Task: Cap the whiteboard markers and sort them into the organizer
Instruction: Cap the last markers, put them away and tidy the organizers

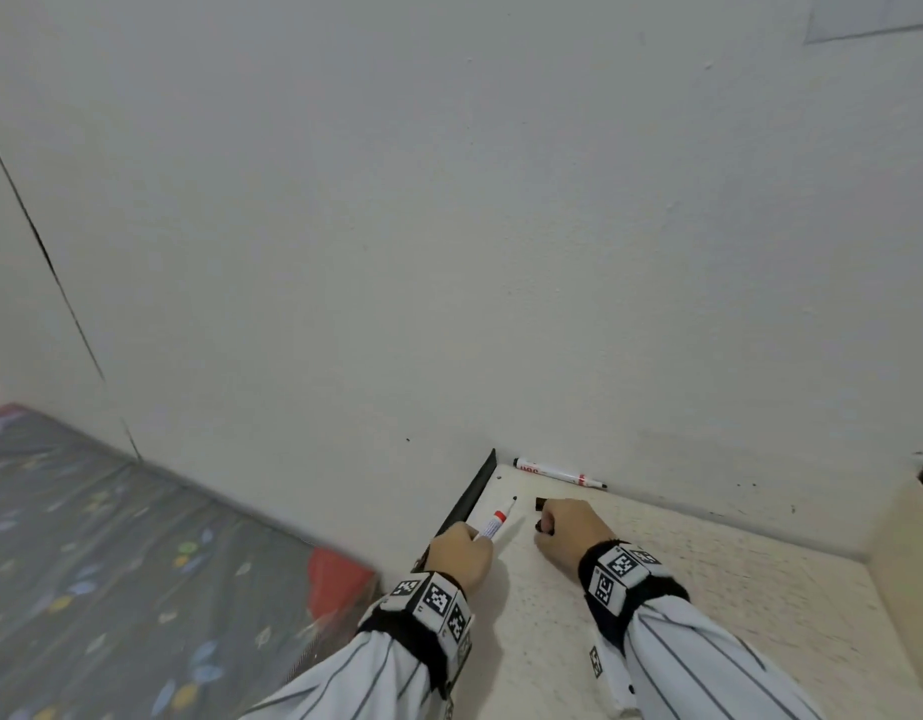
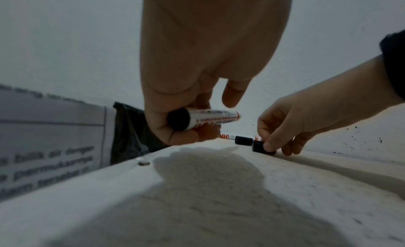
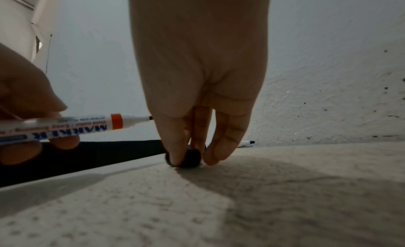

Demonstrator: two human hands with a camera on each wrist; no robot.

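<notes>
My left hand point(image 1: 462, 556) grips an uncapped white marker point(image 1: 497, 521) with an orange band, tip pointing away toward the wall; the same marker point(image 3: 72, 127) shows in the right wrist view and again point(image 2: 203, 118) in the left wrist view. My right hand point(image 1: 565, 530) pinches a black cap point(image 3: 191, 158) that rests on the pale tabletop point(image 1: 656, 589); the cap point(image 2: 262, 147) lies under its fingertips. A second black cap point(image 2: 243, 140) lies just behind it. Another uncapped marker point(image 1: 558, 472) lies along the wall at the table's back edge.
A white wall point(image 1: 449, 226) rises directly behind the table. A black strip point(image 1: 472, 493) runs along the table's left edge. Left of it and lower lies a grey patterned mat point(image 1: 111, 563) with a red corner. A pale object point(image 1: 911, 563) stands at the right edge.
</notes>
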